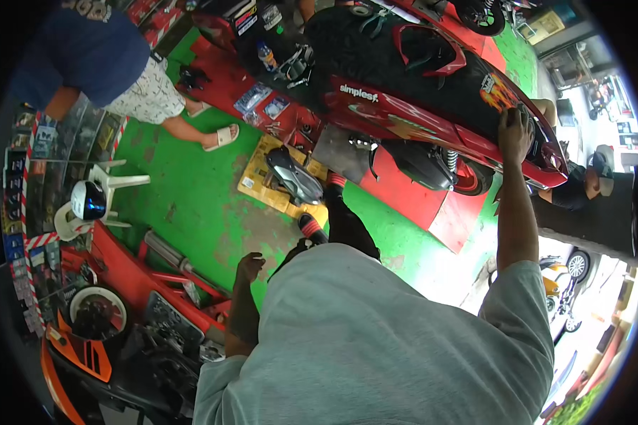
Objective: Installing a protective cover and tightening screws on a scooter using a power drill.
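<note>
A red scooter [397, 117] with flame graphics stands on a red platform [404, 191] in front of me. My right hand [515, 134] reaches out to its tail [539, 142], fingers bent over the dark part behind the seat. On the long black seat [354, 49] lies a red loop-shaped body panel [429, 53]. My left hand [250, 267] hangs low at my side, fingers loosely apart, and nothing shows in it. A grey and black plastic scooter part [294, 177] rests on a yellow board [255, 180] by my feet.
At the left stands a person in a navy shirt [96, 49]; another person [585, 184] is beyond the scooter's tail. A white plastic chair [113, 185] with a helmet [88, 200] and an orange-black motorcycle [85, 347] are at left. A bottle [266, 57] stands near the scooter's front.
</note>
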Demonstrator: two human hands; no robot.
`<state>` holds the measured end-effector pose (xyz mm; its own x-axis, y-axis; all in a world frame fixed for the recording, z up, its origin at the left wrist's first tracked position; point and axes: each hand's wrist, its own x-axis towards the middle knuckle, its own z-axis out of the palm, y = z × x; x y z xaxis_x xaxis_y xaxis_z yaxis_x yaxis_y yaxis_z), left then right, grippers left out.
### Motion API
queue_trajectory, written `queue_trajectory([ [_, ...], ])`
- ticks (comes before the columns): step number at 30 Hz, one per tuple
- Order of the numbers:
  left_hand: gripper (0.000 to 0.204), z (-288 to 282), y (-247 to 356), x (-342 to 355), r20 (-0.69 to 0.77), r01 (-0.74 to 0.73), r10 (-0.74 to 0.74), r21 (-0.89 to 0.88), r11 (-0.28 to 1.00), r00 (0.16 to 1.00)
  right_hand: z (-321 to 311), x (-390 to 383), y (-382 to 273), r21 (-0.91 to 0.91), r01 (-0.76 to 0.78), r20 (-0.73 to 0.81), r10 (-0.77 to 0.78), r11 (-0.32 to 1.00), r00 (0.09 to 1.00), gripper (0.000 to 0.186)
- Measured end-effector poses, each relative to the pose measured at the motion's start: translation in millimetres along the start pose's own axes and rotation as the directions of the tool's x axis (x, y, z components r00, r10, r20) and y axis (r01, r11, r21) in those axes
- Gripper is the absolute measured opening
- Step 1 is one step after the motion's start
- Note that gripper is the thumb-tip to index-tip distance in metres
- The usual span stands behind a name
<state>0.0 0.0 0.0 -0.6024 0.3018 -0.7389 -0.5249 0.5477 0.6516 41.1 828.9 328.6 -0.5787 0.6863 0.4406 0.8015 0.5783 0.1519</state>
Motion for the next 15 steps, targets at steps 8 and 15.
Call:
queue_trajectory([
  [8, 0.039, 28.9, -57.3, 5.5, 0.03, 0.091, -0.086, -0.417, 0.904, 0.996, 13.4, 1.2, 3.4, 0.054, 0.096, -0.124, -0.088, 0.994, 0.988, 0.048],
  [15, 0.039, 87.8, -19.2, 4.7, -0.117, 0.173, -0.171, 0.01, 0.985, 0.978, 16.5, -32.9, -3.3, 0.24, 0.11, -0.216, -0.058, 0.965, 0.975, 0.043],
])
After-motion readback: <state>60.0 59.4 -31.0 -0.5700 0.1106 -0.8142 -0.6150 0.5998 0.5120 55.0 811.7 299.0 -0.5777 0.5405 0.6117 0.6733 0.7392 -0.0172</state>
